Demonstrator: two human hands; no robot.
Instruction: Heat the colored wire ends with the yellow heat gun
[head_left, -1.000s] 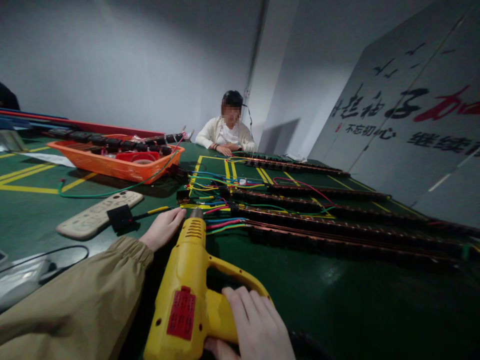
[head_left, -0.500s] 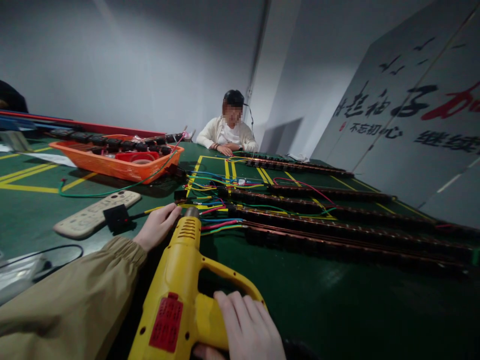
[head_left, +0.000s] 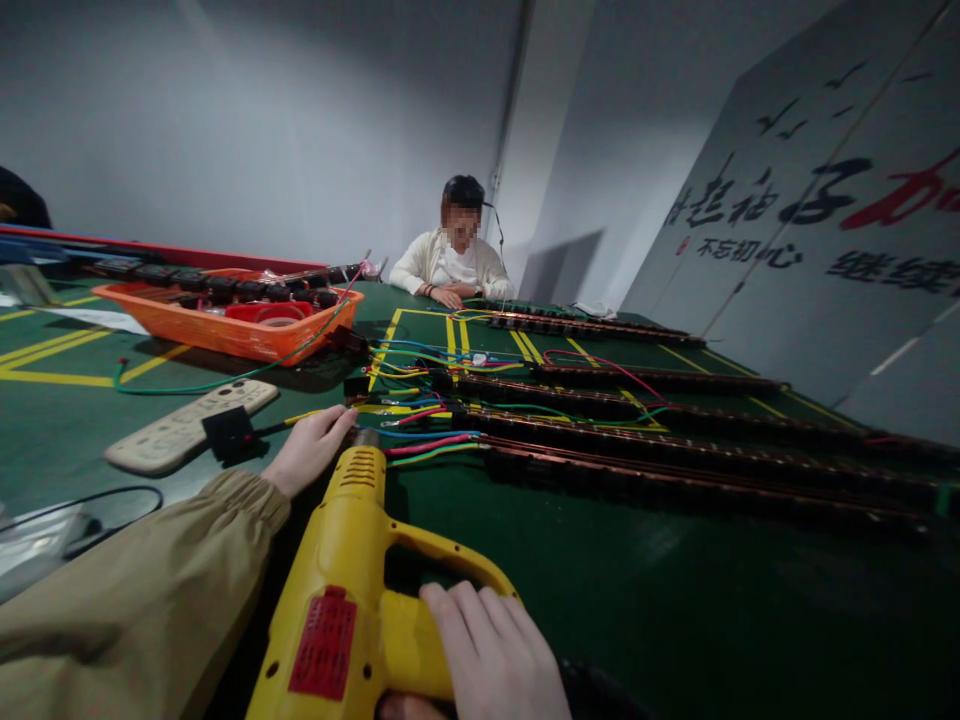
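Observation:
My right hand [head_left: 491,650] is wrapped round the handle of a yellow heat gun [head_left: 330,570] with a red label on its side. The gun's metal nozzle [head_left: 367,438] points away from me, close beside my left fingertips. My left hand [head_left: 311,450] pinches at the ends of blue, red and green-yellow wires [head_left: 435,447]; the exact grip is partly hidden. These wires come out of the nearest long dark bar [head_left: 675,490] with copper-coloured strips. Just left of that hand lies a black square block [head_left: 229,435] on a yellow-and-black lead.
More long bars [head_left: 570,410] with coloured leads lie across the green table [head_left: 675,620]. An orange basket [head_left: 225,335] of dark parts stands at the left, behind a beige perforated strip [head_left: 187,430]. Across the table sits a person [head_left: 454,260] with folded arms.
The heat gun has shifted slightly left and its nozzle has drawn back a little towards me. My left hand stays at the wire ends. The whole view has moved slightly.

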